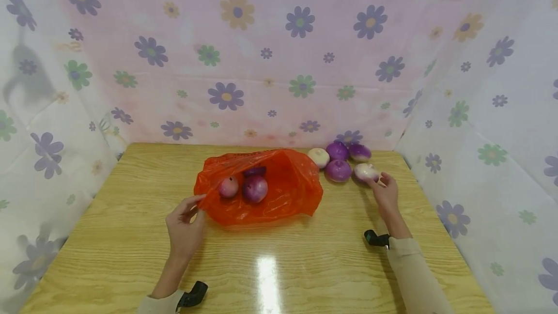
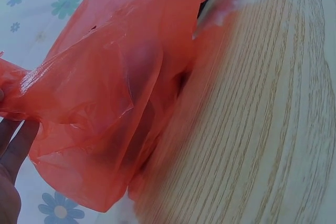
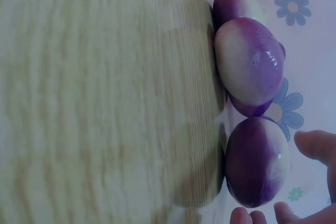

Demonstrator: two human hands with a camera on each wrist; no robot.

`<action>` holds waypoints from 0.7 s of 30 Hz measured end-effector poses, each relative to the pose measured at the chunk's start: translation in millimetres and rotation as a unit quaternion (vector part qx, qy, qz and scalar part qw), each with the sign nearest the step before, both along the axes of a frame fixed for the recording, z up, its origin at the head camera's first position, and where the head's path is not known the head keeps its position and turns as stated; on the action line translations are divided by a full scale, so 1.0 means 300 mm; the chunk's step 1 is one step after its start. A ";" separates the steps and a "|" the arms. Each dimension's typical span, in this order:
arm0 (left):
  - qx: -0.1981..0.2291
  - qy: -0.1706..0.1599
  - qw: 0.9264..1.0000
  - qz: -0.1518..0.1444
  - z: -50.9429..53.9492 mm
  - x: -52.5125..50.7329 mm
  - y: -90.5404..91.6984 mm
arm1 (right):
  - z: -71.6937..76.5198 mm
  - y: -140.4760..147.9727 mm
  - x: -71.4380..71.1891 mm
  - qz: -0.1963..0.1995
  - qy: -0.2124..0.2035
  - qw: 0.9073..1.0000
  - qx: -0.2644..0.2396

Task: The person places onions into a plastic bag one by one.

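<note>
Five onions (image 1: 338,171) sit bunched near the far right corner of the worktop (image 1: 331,256). The right hand (image 1: 386,198) reaches the nearest pale onion (image 1: 364,172), its fingers parted around one end without gripping it. Left of the bunch, a red plastic bag (image 1: 279,202) lies toward the far edge, holding two rounded onions (image 1: 255,190) and a partly hidden purple thing (image 1: 254,172). The left hand (image 1: 185,229) pinches the bag's left side, fingers closed against thumb, probably to steady its gaping mouth. Flowered cloth (image 1: 270,71) hangs behind. No brand, label or writing is readable.
</note>
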State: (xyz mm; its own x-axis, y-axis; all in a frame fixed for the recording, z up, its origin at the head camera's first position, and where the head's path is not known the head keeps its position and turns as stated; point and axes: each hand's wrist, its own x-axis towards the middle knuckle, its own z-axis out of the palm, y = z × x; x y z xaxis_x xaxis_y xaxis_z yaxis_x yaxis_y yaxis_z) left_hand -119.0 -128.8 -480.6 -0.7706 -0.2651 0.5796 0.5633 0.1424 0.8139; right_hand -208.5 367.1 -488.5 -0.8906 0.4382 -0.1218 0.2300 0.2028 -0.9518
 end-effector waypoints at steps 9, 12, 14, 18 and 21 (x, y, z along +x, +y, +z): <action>-0.008 0.004 1.000 0.005 -0.003 -0.004 -0.006 | -0.006 0.004 -0.043 0.031 -0.016 0.999 0.014; -0.008 0.004 1.000 0.004 -0.001 -0.004 -0.007 | -0.007 0.008 -0.057 0.027 -0.021 0.999 0.017; -0.009 0.002 1.000 0.003 -0.001 -0.004 -0.008 | -0.006 0.011 -0.064 0.026 -0.026 0.999 0.024; -0.006 0.004 1.000 0.006 0.001 -0.004 -0.011 | -0.002 0.017 -0.076 0.029 -0.031 0.999 0.027; -0.007 0.007 1.000 0.010 0.004 -0.003 -0.012 | -0.002 0.017 -0.082 0.034 -0.035 0.998 0.028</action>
State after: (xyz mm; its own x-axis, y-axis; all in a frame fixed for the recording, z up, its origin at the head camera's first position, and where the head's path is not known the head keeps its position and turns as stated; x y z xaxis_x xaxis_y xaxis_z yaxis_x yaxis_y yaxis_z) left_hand -119.9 -132.5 -479.4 -0.7564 -0.2726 0.5946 0.5718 0.1659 0.8034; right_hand -233.2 372.3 -489.1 -0.9091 0.3843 -0.1611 0.2786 0.2731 -0.9208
